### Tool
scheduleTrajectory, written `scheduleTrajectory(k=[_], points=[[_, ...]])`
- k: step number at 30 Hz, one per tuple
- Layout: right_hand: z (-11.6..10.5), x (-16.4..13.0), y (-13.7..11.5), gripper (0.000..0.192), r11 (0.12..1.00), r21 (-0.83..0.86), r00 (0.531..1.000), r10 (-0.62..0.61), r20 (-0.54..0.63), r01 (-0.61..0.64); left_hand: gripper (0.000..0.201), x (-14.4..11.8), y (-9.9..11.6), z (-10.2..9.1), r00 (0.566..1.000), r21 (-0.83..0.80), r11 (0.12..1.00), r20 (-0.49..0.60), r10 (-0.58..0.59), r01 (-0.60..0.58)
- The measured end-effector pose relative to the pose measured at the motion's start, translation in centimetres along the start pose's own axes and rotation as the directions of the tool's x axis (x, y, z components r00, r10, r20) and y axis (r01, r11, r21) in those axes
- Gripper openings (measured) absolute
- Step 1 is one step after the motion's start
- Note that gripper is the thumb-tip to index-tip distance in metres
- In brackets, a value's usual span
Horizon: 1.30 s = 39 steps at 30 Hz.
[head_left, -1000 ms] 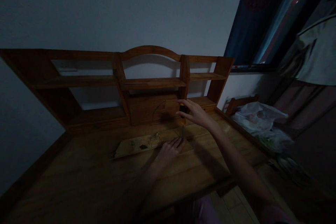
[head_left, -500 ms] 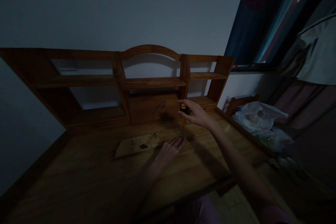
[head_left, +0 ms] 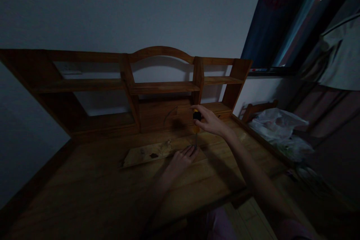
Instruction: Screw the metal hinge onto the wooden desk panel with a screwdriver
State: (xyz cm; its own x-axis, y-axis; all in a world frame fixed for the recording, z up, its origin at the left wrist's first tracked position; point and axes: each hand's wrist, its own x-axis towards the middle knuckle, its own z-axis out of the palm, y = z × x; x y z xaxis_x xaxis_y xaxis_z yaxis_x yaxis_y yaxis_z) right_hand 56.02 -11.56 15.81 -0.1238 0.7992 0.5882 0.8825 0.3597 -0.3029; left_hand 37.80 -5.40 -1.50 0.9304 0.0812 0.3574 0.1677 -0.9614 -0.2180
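In my right hand [head_left: 208,119] is a screwdriver [head_left: 196,128] with a yellow and black handle, gripped from above. It stands upright, and its thin shaft points down at a wooden board [head_left: 133,158] lying on the desk. My left hand [head_left: 181,160] rests low on the board, its fingertips drawn in around the screwdriver's tip. Something small and dark shows at those fingertips, too dim to name. Left of my left hand, a dark patch [head_left: 153,155] and a small twisted piece [head_left: 169,144] show on the board.
A wooden desktop [head_left: 92,183] spreads beneath the board. Behind it stands a wooden shelf unit [head_left: 165,89] against the wall. White plastic bags [head_left: 278,123] lie to the right, by a wooden chair back [head_left: 260,109]. A light garment [head_left: 343,56] hangs at far right. The room is dim.
The screwdriver's handle has turned a little in my right hand, with less yellow showing at the top. My left hand stays in nearly the same place on the board.
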Motion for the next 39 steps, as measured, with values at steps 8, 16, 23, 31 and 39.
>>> scheduleTrajectory(k=[8, 16, 23, 31, 39], points=[[0.37, 0.19, 0.17, 0.042, 0.999, -0.028, 0.999, 0.040, -0.026, -0.041, 0.054, 0.05, 0.02, -0.13, 1.000, 0.008, 1.000, 0.008, -0.004, 0.004], [0.29, 0.29, 0.62, 0.053, 1.000, 0.006, 1.000, -0.009, -0.016, 0.010, 0.054, -0.02, 0.03, -0.10, 1.000, 0.000, 1.000, 0.016, -0.008, 0.008], [0.69, 0.12, 0.51, 0.050, 0.999, -0.049, 1.000, 0.015, -0.021, -0.016, 0.053, 0.07, 0.05, 0.25, 1.000, 0.011, 1.000, 0.024, -0.015, 0.015], [0.63, 0.12, 0.48, 0.043, 0.996, -0.079, 0.999, 0.035, -0.015, -0.036, 0.054, -0.04, 0.09, 0.23, 0.999, 0.020, 1.000, 0.028, -0.024, 0.024], [0.27, 0.17, 0.56, 0.050, 1.000, -0.030, 1.000, -0.008, 0.022, 0.009, 0.056, 0.00, 0.06, 0.29, 0.999, 0.008, 1.000, 0.026, -0.024, 0.024]])
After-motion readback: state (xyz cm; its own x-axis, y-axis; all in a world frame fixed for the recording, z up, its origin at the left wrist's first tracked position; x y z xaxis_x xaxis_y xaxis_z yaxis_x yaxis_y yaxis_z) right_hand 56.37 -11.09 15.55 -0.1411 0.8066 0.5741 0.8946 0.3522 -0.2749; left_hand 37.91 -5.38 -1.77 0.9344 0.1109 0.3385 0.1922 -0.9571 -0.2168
